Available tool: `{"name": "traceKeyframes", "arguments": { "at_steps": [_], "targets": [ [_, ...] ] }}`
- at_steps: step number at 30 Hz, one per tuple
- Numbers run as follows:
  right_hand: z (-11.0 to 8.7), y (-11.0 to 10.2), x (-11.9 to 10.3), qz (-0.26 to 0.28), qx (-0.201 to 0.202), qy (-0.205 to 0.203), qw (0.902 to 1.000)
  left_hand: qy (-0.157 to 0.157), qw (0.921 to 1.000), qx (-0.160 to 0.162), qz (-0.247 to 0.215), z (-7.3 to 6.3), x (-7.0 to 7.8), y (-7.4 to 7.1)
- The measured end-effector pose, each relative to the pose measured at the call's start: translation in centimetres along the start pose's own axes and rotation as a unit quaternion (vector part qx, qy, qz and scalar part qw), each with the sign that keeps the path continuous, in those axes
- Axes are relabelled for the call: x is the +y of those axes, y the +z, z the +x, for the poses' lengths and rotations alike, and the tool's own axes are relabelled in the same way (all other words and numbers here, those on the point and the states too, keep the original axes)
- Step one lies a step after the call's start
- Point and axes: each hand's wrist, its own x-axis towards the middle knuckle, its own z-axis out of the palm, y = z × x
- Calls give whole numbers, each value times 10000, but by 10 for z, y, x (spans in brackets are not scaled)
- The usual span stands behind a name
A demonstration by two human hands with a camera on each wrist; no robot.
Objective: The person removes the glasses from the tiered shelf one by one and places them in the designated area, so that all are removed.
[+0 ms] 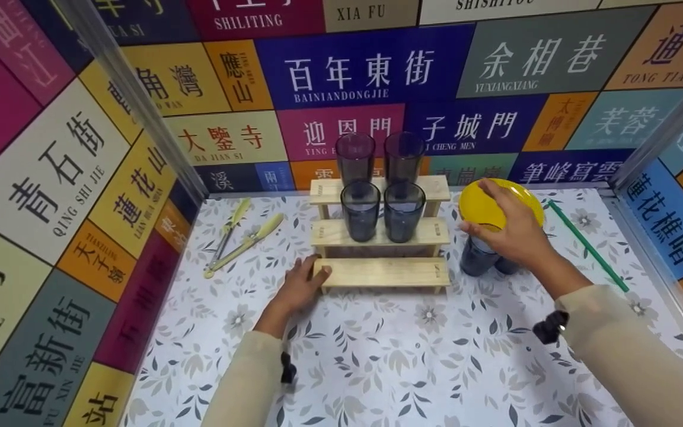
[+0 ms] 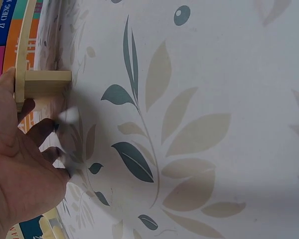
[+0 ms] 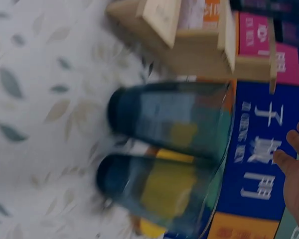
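Four glasses [image 1: 360,213] look settled on the wooden stand [image 1: 383,273], two on each upper step; two more glasses [image 1: 478,260], seemingly left to do, stand to its right. Over that pair is the right hand [image 1: 510,228], fingers apart (rims below them, ungripped). The left hand [image 1: 301,287] grips the stand's left end, lowest step.

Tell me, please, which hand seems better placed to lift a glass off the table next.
Probably the right hand: it is near the table glasses, while the left hand touches the left end of the wooden rack.
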Motion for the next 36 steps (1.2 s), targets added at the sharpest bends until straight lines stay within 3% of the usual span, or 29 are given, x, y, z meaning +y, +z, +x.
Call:
{"name": "traceKeyframes", "arguments": {
  "at_steps": [9, 16, 22, 31, 36],
  "targets": [
    [29, 35, -52, 464, -163, -877, 9949, 73, 10000, -44, 12, -3, 4, -1],
    [38, 52, -74, 651, -323, -766, 9944, -101, 9999, -70, 41, -3, 6, -2],
    [41, 62, -78, 426, -81, -675, 9968, -56, 10000, -19, 3, -4, 5, -3],
    [42, 68, -76, 672, 186, -840, 9940, 120, 9999, -21, -64, -2, 1, -4],
    [43, 73, -76, 563, 221, -740, 9954, 381, 9992, 68, -41, 7, -11, 1]
  ]
}}
